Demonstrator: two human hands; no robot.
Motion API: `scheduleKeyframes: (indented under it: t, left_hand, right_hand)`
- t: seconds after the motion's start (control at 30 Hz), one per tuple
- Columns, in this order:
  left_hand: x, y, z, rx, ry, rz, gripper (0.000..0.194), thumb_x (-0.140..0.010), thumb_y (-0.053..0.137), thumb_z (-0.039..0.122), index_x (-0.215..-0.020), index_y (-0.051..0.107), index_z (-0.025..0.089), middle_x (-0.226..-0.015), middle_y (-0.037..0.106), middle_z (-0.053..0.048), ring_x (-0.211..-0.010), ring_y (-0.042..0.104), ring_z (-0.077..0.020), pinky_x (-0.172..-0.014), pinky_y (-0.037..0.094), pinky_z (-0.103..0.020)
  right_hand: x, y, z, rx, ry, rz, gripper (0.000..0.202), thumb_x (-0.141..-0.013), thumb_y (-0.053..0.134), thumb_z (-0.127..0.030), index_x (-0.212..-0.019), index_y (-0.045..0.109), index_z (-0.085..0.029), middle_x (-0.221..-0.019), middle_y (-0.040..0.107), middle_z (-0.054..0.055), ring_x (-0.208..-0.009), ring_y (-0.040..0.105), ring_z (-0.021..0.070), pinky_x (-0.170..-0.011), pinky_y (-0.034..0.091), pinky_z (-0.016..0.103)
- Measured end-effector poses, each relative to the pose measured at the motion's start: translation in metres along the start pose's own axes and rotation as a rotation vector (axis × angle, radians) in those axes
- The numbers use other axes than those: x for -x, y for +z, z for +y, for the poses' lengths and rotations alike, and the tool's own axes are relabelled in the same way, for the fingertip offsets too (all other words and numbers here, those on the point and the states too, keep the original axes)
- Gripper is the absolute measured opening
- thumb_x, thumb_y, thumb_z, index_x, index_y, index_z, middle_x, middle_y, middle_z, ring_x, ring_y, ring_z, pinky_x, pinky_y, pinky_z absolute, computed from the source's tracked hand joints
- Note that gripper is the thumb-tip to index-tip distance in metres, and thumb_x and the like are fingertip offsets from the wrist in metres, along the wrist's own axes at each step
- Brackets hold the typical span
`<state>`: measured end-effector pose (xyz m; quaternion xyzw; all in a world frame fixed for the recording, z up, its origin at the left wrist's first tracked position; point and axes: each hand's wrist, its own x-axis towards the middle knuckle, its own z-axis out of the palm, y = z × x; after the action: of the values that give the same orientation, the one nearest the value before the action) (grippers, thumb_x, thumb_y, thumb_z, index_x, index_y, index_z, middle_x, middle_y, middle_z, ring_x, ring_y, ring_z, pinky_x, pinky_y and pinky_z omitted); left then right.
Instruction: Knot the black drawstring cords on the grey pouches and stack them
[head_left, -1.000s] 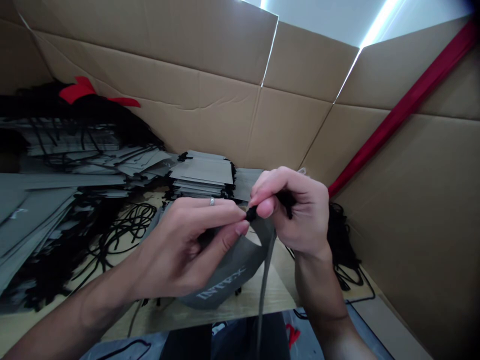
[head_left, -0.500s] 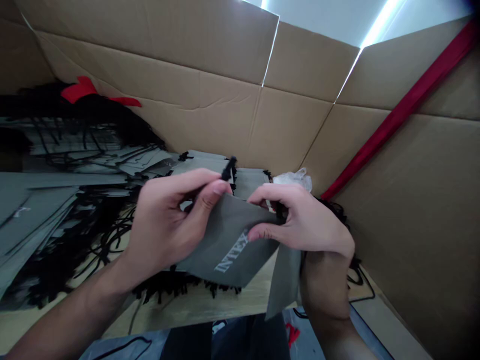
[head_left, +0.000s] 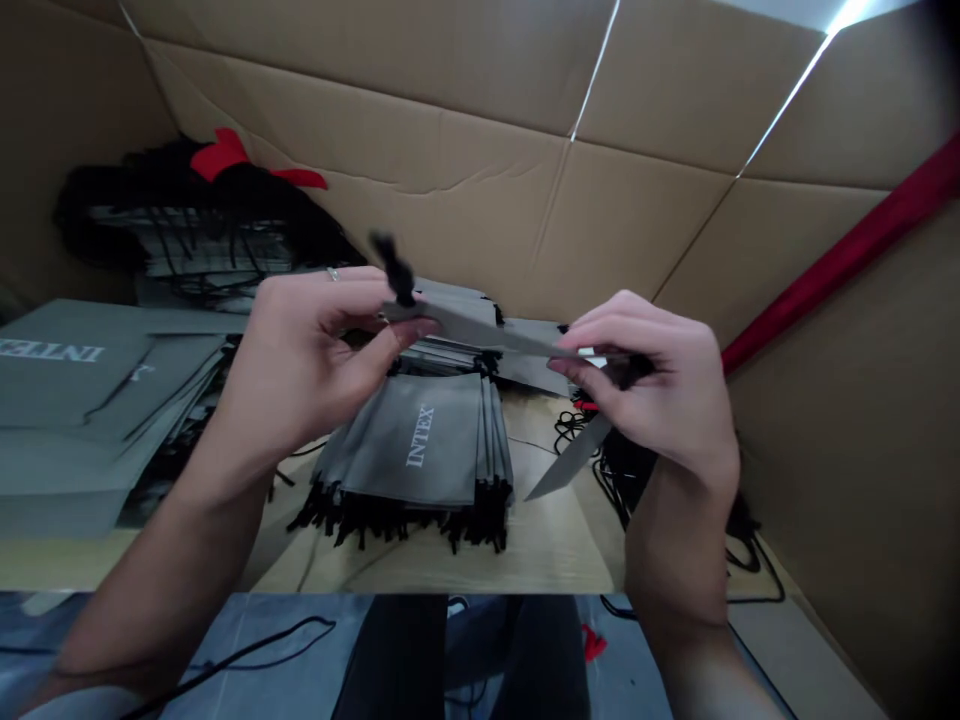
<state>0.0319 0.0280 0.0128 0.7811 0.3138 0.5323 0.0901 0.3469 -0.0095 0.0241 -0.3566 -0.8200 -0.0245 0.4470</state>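
Note:
A grey pouch (head_left: 487,333) is stretched nearly edge-on between my two hands, above the table. My left hand (head_left: 322,345) pinches its left end between thumb and fingers, with a black cord knot (head_left: 396,270) sticking up there. My right hand (head_left: 649,375) is closed on the right end, with black cord partly hidden in the fingers. Another grey piece (head_left: 574,458) hangs below my right hand. Under the held pouch lies a stack of grey pouches (head_left: 442,440) marked INTEX, black cord ends along its front edge.
Large grey pouches (head_left: 67,400) lie at the left, with a pile of black cords (head_left: 300,225) and a red strip (head_left: 221,155) behind. More pouches (head_left: 532,372) sit at the back. Cardboard walls (head_left: 465,150) enclose the table (head_left: 555,555). Loose black cords (head_left: 619,480) lie at the right.
Both hands have risen and moved apart; the pouch has tipped from showing its INTEX face to nearly edge-on. The stack beneath is now uncovered. The view has shifted left.

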Motion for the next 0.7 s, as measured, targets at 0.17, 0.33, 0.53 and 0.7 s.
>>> scheduleKeyframes:
  t: [0.17,0.33,0.53,0.7]
  left_hand:
    - [0.038,-0.017,-0.047,-0.149,0.233,-0.255,0.040,-0.109,0.060,0.014,-0.138,0.083,0.029,-0.148,0.080,-0.005,-0.144,0.073,-0.0285,-0.126,0.060,-0.050]
    - [0.091,-0.016,-0.111,-0.154,0.280,-0.407,0.053,-0.111,0.053,0.011,-0.156,0.072,0.032,-0.164,0.071,-0.010,-0.159,0.063,-0.0329,-0.133,0.055,-0.060]
    - [0.122,-0.019,-0.125,-0.179,0.254,-0.563,0.058,-0.103,0.056,0.014,-0.157,0.072,0.028,-0.164,0.071,-0.013,-0.156,0.065,-0.0366,-0.128,0.060,-0.059]
    - [0.119,-0.025,-0.100,-0.256,0.224,-0.634,0.068,-0.095,0.061,0.028,-0.162,0.067,0.024,-0.171,0.064,-0.015,-0.161,0.054,-0.0495,-0.128,0.050,-0.076]
  right_hand:
    - [0.002,0.018,0.004,0.096,-0.144,-0.328,0.046,-0.086,0.063,0.007,-0.111,0.091,-0.020,-0.105,0.077,0.006,-0.093,0.072,0.0200,-0.079,0.053,0.033]
    - [-0.003,0.061,-0.007,0.328,-0.001,-0.863,0.051,-0.092,0.061,0.008,-0.121,0.091,-0.021,-0.119,0.077,0.012,-0.107,0.072,0.0252,-0.079,0.047,0.034]
    - [0.000,0.094,-0.016,0.252,0.012,-1.050,0.039,-0.091,0.074,0.002,-0.122,0.090,-0.017,-0.114,0.082,0.012,-0.095,0.076,0.0247,-0.072,0.044,0.034]
    - [-0.009,0.064,0.002,0.014,0.034,-1.164,0.065,-0.087,0.102,-0.043,-0.146,0.081,-0.026,-0.117,0.086,0.003,-0.102,0.080,0.0216,-0.087,0.056,0.028]
